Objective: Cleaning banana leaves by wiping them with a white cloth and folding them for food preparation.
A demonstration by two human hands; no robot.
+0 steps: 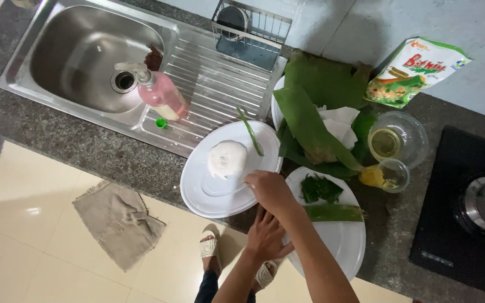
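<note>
Both forearms rise from the bottom edge of the frame: the left hand [265, 235] lies flat, fingers spread and holding nothing, at the tabletop [113, 154] edge, and the right hand [269, 189] rests on the rim of the white plate [197, 191] at centre, fingers curled; whether they pinch anything I cannot tell. That plate, carrying a white dough mound [227, 158] and a green leaf strip [251, 132], overhangs the edge, so a downward press could tip it to the floor.
</note>
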